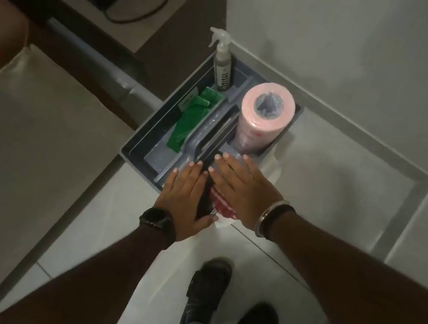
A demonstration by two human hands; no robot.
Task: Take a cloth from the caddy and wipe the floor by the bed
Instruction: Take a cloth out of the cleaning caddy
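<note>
A grey caddy [142,136] stands on the pale tiled floor against the wall. In its left compartment lies a folded green cloth [188,123]. A red and white checked cloth [218,203] lies at the caddy's near end, partly covered by both hands. My left hand [186,196], with a black watch on the wrist, is flat with fingers straight above the caddy's near corner. Beside it my right hand [244,190], wearing a bangle, is spread flat over the checked cloth. Neither hand has closed on anything.
A pink roll of wipes [267,109] stands upright in the right compartment and a spray bottle [221,65] at the far end. The bed [32,151] with a beige cover fills the left. My black shoes [206,291] stand on the tiles below. A grey skirting line runs along the wall.
</note>
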